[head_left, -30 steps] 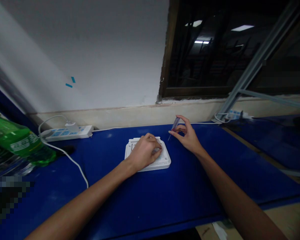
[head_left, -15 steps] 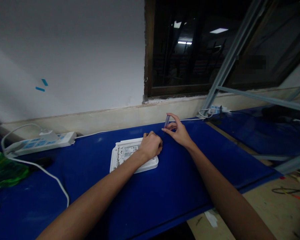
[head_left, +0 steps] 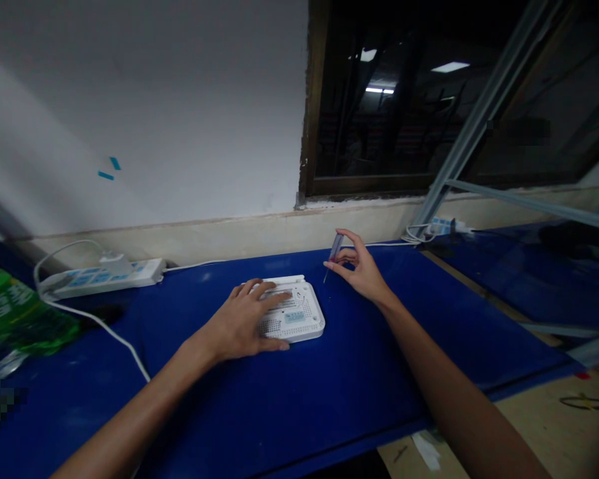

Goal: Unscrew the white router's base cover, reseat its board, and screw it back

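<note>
A white router-like box (head_left: 307, 313) lies flat on the blue table, its vented, labelled side up. My left hand (head_left: 242, 322) rests over its left part with the fingers spread, the thumb at the near edge, hiding that side of the box. To the right of the box, my right hand (head_left: 359, 266) pinches a small screwdriver (head_left: 336, 247) with a clear handle. Its thin shaft points down toward the table. A tiny dark speck (head_left: 329, 299), too small to make out, lies below the screwdriver tip.
At the back left lies a power strip (head_left: 147, 271) with a plug and a white cable (head_left: 114, 326). A green-labelled bottle (head_left: 20, 313) is at the left edge. Another power strip (head_left: 442, 227) and a metal frame (head_left: 474, 126) stand at the back right by the window.
My left hand has moved left from the right end of the box and spread its fingers over the left part. My right hand still holds the screwdriver. The view has shifted slightly left.
</note>
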